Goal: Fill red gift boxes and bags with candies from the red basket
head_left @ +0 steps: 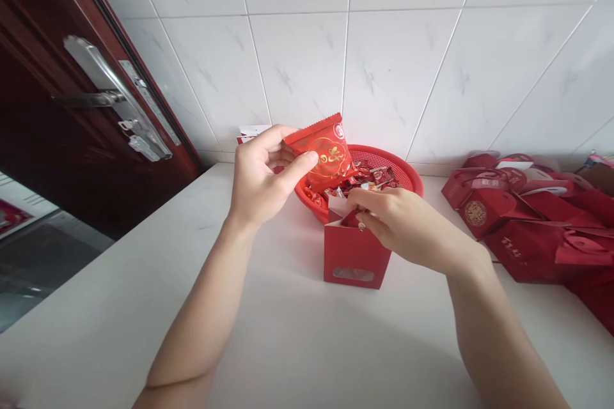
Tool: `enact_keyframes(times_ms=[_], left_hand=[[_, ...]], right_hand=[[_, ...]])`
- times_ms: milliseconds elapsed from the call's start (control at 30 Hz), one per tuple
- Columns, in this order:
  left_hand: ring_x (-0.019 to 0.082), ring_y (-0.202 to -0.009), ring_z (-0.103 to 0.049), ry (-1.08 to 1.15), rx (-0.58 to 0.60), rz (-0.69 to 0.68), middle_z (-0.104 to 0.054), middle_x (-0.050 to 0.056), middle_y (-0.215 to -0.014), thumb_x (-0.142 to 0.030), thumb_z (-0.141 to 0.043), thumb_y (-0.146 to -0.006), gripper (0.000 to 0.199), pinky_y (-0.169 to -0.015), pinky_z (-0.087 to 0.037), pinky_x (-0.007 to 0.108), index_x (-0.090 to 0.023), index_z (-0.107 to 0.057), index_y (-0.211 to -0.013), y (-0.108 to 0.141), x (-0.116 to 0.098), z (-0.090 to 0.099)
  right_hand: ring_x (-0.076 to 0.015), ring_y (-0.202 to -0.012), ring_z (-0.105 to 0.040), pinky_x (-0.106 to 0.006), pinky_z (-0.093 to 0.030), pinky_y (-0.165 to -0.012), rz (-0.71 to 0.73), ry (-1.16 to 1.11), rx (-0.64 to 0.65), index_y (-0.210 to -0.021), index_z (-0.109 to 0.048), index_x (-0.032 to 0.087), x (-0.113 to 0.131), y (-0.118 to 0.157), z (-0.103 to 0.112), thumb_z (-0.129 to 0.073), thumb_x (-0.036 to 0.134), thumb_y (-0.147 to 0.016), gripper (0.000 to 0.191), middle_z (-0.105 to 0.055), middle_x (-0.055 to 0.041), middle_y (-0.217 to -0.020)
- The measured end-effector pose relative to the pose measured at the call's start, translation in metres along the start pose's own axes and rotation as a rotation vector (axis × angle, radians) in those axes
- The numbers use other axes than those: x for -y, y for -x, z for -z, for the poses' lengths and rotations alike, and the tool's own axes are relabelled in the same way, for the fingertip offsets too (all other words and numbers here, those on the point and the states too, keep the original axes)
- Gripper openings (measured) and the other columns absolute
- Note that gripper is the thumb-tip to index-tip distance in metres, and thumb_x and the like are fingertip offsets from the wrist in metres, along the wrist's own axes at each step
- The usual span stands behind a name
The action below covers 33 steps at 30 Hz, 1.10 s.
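My left hand holds a red packet with gold print between thumb and fingers, above the left side of a red plastic basket. Small wrapped candies lie in the basket. In front of it, a red box stands upright on the white table with its top open and a small window low on its front. My right hand is at the box's opening, its fingertips pinched on a small red item partly inside the box.
Several red gift boxes are piled on the right of the white table. A tiled wall rises behind. At the left is a dark red door with a metal handle. A small white and red item stands behind my left hand.
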<state>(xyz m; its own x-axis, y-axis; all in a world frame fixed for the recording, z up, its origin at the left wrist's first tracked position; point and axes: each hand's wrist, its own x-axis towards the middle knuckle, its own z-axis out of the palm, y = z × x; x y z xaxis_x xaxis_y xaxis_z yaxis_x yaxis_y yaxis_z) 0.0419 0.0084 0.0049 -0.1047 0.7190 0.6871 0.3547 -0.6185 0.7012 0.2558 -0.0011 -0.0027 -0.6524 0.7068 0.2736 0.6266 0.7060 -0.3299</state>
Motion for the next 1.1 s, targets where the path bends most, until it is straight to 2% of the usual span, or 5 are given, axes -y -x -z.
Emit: enact_keyframes(times_ms=[400, 600, 767, 1000, 1100], left_hand=[[0.022, -0.080, -0.071, 0.047, 0.062, 0.064, -0.075, 0.003, -0.086, -0.029, -0.076, -0.076, 0.016, -0.068, -0.058, 0.032, -0.020, -0.072, -0.089, 0.000, -0.002, -0.001], [0.023, -0.083, -0.072, 0.166, 0.180, 0.121, -0.075, 0.004, -0.088, -0.035, -0.080, -0.075, 0.021, -0.073, -0.059, 0.034, -0.021, -0.070, -0.087, 0.002, -0.003, -0.005], [0.021, -0.079, -0.072, 0.202, 0.318, 0.131, -0.076, 0.004, -0.094, -0.033, -0.077, -0.080, 0.017, -0.070, -0.059, 0.031, -0.022, -0.071, -0.091, 0.007, -0.003, -0.010], [0.023, -0.097, -0.070, 0.061, 0.489, 0.099, -0.070, 0.008, -0.118, -0.040, -0.075, -0.083, 0.041, -0.080, -0.059, 0.034, -0.026, -0.063, -0.120, 0.009, 0.000, -0.014], [0.025, -0.109, -0.066, -0.035, 0.585, 0.029, -0.071, 0.008, -0.112, -0.040, -0.070, -0.087, 0.021, -0.091, -0.055, 0.037, -0.024, -0.071, -0.101, 0.005, 0.001, -0.006]], right_hand=[[-0.0187, -0.073, -0.070, -0.027, -0.047, -0.058, -0.054, -0.242, -0.103, -0.106, -0.068, 0.023, -0.007, 0.003, 0.013, -0.053, 0.032, -0.098, 0.019, -0.075, -0.0044, -0.092], [-0.0216, -0.074, -0.073, -0.027, -0.053, -0.055, -0.187, -0.432, -0.246, -0.105, -0.055, 0.022, -0.010, 0.006, 0.019, -0.063, 0.054, -0.091, 0.036, -0.075, -0.0059, -0.089], [-0.0195, -0.075, -0.071, -0.028, -0.055, -0.060, -0.165, -0.521, -0.283, -0.115, -0.056, 0.024, -0.013, 0.008, 0.022, -0.065, 0.044, -0.092, 0.031, -0.074, -0.0032, -0.090], [-0.0180, -0.069, -0.062, -0.030, -0.049, -0.059, -0.120, -0.350, -0.263, -0.082, -0.062, 0.023, -0.015, 0.012, 0.027, -0.059, 0.032, -0.092, 0.013, -0.065, -0.0007, -0.075], [-0.0206, -0.076, -0.064, -0.031, -0.051, -0.062, -0.120, -0.368, -0.324, -0.090, -0.065, 0.024, -0.020, 0.015, 0.032, -0.061, 0.034, -0.091, 0.011, -0.068, -0.0023, -0.080]])
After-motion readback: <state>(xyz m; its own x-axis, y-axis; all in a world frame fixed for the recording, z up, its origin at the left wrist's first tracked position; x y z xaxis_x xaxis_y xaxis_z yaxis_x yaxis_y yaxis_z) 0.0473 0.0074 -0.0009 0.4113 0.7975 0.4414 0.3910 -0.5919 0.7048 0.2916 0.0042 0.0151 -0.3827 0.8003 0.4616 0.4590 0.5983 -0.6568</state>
